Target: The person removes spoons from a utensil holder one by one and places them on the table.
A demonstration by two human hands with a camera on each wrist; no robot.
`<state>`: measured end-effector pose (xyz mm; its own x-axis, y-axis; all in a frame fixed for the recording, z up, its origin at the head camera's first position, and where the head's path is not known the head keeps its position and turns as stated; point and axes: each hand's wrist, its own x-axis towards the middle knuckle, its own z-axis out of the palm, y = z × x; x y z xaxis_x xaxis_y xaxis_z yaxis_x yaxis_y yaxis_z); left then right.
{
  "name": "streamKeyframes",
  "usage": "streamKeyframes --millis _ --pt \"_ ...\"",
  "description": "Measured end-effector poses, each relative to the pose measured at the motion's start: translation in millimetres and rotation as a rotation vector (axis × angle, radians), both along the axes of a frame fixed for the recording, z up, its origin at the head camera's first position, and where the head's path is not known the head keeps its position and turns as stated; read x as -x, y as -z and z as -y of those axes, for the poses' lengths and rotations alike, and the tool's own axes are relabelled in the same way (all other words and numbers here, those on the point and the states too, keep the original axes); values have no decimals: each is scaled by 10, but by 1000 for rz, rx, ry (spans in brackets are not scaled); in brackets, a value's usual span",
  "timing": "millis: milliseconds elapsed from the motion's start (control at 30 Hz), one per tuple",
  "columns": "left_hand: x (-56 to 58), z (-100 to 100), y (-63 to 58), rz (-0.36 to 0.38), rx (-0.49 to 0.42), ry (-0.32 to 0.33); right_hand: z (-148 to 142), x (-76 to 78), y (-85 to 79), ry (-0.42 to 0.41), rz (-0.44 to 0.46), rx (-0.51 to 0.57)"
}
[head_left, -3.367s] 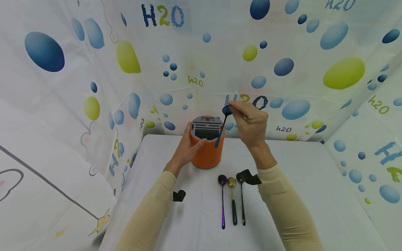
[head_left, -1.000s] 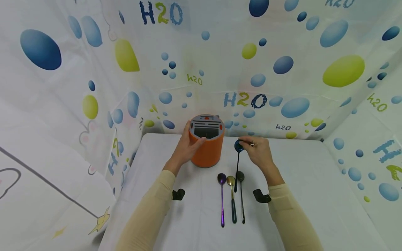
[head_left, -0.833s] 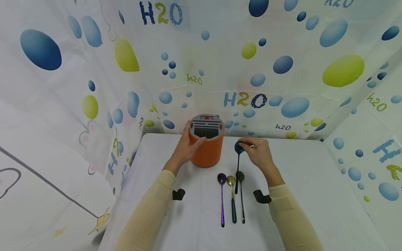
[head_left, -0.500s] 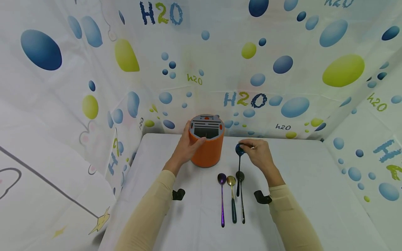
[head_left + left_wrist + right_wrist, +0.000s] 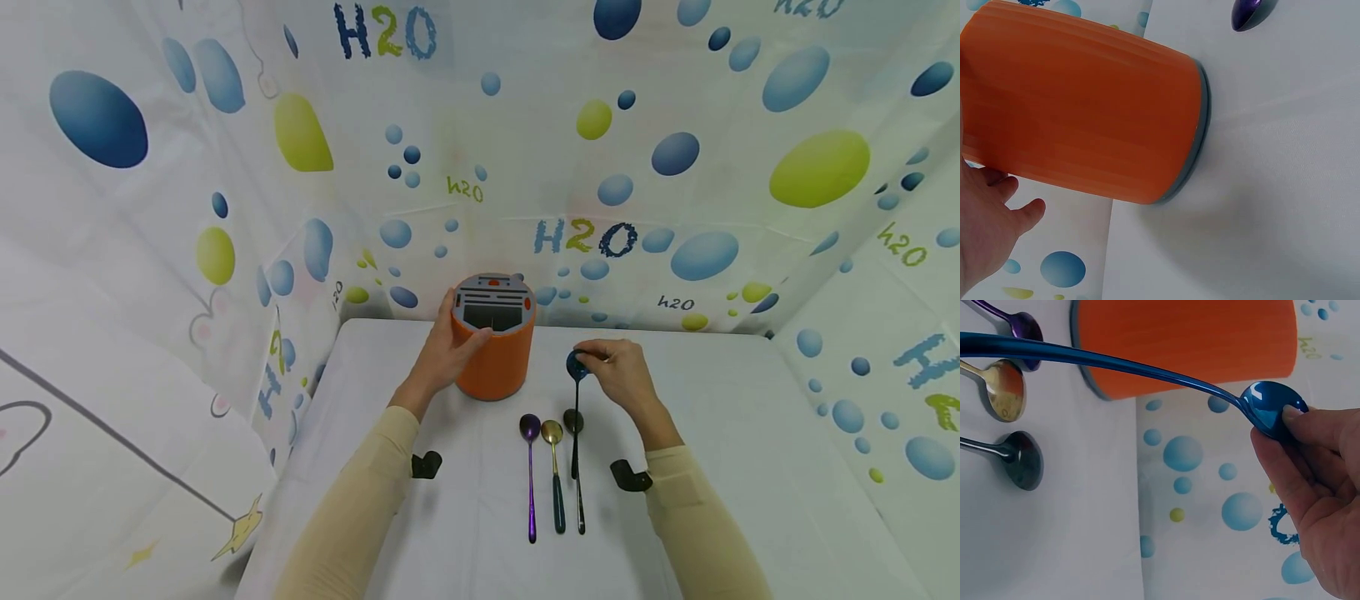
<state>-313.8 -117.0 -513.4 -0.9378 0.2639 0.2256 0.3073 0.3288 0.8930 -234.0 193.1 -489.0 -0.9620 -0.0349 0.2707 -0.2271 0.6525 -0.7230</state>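
My left hand (image 5: 442, 358) grips an orange cylindrical cutlery holder (image 5: 495, 371), its thumb over the rim and its fingers round the left side. The holder stands upright and has a grey slotted top. In my right hand (image 5: 621, 373) a blue long-handled spoon (image 5: 1266, 403) is pinched by its bowl, handle pointing down toward me. Below it, on the table, lie a purple spoon (image 5: 530, 427), a gold spoon (image 5: 552, 432) with a green handle and a dark spoon (image 5: 573, 420). In the head view the blue handle overlaps the dark spoon.
A white cloth covers the table (image 5: 712, 417), whose far edge meets a patterned curtain (image 5: 480, 125) at the back. More curtain hangs along both sides. A black strap piece (image 5: 632, 477) sticks out at the right wrist, another (image 5: 427, 465) at the left.
From raised beside the holder's top, my right hand has come down and right with the blue spoon, then drifted slightly nearer and rightward over the dark spoon. The left hand has kept its grip.
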Motion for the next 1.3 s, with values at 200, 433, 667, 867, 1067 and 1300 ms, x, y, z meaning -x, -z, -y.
streamKeyframes --millis 200,433,667,867,1067,1300 --pt "4 -3 -2 -15 -2 4 -24 0 27 0 36 -4" --pt "-5 -4 -4 -13 15 -6 -71 27 135 5 68 -5" --pt "-21 1 1 -4 21 -10 -129 24 214 3 90 -38" --pt "-22 4 5 3 15 -8 -162 -5 247 -9 130 -48" --pt "-22 6 6 1 16 -8 -215 -13 315 -4 169 -80" --pt "-24 4 5 -4 15 -8 -292 -14 439 -3 220 -85"
